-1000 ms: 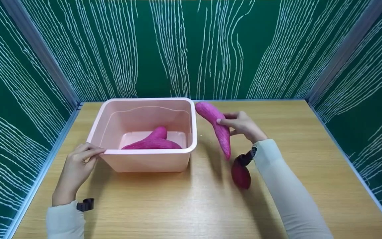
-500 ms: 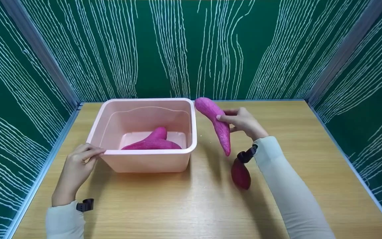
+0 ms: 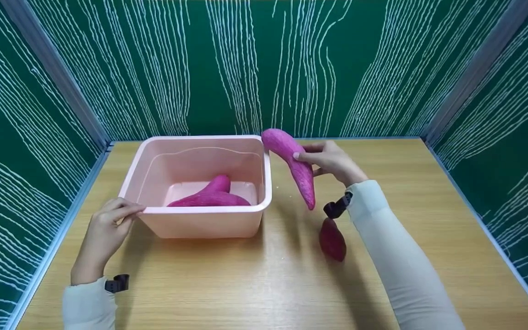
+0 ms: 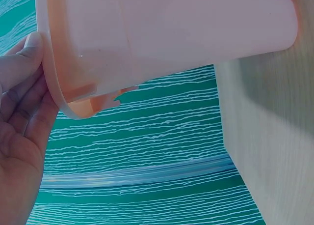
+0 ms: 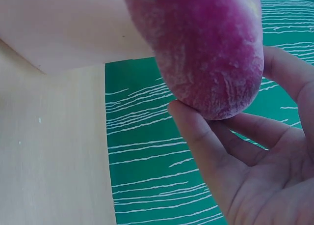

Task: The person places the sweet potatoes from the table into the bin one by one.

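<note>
My right hand (image 3: 330, 160) pinches a long pink sweet potato (image 3: 294, 160) between thumb and fingers, above the table. Its thick end overlaps the right rim of a pink plastic bin (image 3: 209, 224) in the head view; whether they touch, I cannot tell. Seen from the right wrist, the sweet potato (image 5: 211, 53) hides part of the bin wall (image 5: 64, 28). With thumb and fingers, my left hand (image 3: 108, 229) grips the bin's near left corner, as the bin rim (image 4: 51, 63) in the left wrist view confirms. Pink sweet potatoes (image 3: 211, 197) lie inside the bin, partly behind its front wall.
A darker red sweet potato (image 3: 332, 240) lies on the wooden table (image 3: 227, 284), below my right wrist and its black camera (image 3: 337, 207). Green panels with white wavy lines (image 3: 232, 68) stand behind the table and at both sides.
My right hand has raised the sweet potato and shifted it slightly left, toward the bin's right rim. The left hand and the bin stay nearly still.
</note>
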{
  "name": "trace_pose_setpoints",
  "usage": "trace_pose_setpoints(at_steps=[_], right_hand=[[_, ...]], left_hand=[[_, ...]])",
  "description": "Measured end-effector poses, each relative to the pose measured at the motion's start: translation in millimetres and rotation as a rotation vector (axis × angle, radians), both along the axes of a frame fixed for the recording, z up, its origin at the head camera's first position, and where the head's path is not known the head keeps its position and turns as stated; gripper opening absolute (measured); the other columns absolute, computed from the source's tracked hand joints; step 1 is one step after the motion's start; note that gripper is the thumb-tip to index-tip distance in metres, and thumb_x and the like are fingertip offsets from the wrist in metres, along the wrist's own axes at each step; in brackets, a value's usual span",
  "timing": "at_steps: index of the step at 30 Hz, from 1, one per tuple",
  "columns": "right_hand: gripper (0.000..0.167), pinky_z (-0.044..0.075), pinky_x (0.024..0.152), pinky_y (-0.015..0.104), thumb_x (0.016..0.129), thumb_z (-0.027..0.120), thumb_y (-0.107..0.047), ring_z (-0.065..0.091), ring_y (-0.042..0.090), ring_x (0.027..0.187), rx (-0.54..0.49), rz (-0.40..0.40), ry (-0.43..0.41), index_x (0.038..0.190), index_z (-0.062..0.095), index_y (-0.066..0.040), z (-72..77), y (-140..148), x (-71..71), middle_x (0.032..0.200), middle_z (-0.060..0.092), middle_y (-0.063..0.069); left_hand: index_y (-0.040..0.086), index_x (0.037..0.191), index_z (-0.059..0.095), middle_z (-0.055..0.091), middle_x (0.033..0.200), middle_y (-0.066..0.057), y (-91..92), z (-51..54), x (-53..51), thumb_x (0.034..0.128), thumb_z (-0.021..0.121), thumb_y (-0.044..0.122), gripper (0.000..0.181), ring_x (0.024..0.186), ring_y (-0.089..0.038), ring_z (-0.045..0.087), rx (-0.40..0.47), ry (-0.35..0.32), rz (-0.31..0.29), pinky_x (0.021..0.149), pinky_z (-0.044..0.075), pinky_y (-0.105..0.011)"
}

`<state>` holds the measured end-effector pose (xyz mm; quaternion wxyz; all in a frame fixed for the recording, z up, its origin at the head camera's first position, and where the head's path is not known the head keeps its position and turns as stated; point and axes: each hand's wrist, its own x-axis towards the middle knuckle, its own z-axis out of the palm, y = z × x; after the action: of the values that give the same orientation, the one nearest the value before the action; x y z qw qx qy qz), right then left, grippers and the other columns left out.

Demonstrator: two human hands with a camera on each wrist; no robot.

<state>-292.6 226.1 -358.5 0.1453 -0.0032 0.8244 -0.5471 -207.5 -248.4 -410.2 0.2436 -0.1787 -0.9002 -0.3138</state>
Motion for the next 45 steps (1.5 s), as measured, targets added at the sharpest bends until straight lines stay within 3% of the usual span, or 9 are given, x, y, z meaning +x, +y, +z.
trace_pose_setpoints(at_steps=[7,13,18,39,45], right_hand=[[0.057,0.060,0.083,0.037,0.085,0.071,-0.042,0.063,0.023,0.101,0.007,-0.001,0.008,0.135,0.057,-0.017,7.8,-9,-4.0,0.119,0.065,0.009],[0.059,0.060,0.084,0.037,0.085,0.071,-0.041,0.063,0.023,0.102,0.013,0.003,0.008,0.134,0.057,-0.013,12.0,-17,-8.3,0.119,0.064,0.010],[0.059,0.059,0.086,0.038,0.085,0.071,-0.041,0.063,0.023,0.102,0.012,0.006,0.016,0.134,0.056,-0.011,14.9,-23,-11.5,0.120,0.064,0.011],[0.053,0.060,0.084,0.036,0.085,0.072,-0.040,0.065,0.024,0.102,-0.005,0.027,0.011,0.129,0.060,-0.014,21.4,-48,-24.0,0.117,0.065,0.008],[0.051,0.061,0.082,0.035,0.084,0.073,-0.040,0.065,0.023,0.099,-0.005,0.060,0.038,0.126,0.063,-0.015,25.5,-60,-26.0,0.114,0.066,0.007]], left_hand=[[0.004,0.093,0.077,0.067,0.090,-0.008,-0.9,0.1,0.1,0.0769,0.073,-0.010,0.022,0.091,-0.021,0.060,-0.017,-0.012,0.008,0.089,0.042,-0.004],[0.002,0.090,0.077,0.067,0.086,-0.008,-1.5,-1.6,-1.5,0.0744,0.073,-0.013,0.022,0.086,-0.017,0.057,-0.009,0.027,-0.009,0.084,0.034,0.009],[0.002,0.088,0.077,0.067,0.082,-0.008,-1.5,-2.4,-3.3,0.0719,0.074,-0.015,0.023,0.082,-0.017,0.057,-0.005,0.067,-0.024,0.081,0.036,0.009],[0.001,0.090,0.077,0.067,0.087,-0.010,0.0,-0.9,-1.1,0.0744,0.072,-0.016,0.023,0.089,-0.023,0.060,0.000,0.017,-0.009,0.086,0.032,0.009],[0.001,0.088,0.077,0.067,0.083,-0.009,-0.7,-1.9,-1.4,0.0731,0.072,-0.016,0.024,0.084,-0.017,0.057,-0.005,0.058,-0.023,0.082,0.035,0.009]])
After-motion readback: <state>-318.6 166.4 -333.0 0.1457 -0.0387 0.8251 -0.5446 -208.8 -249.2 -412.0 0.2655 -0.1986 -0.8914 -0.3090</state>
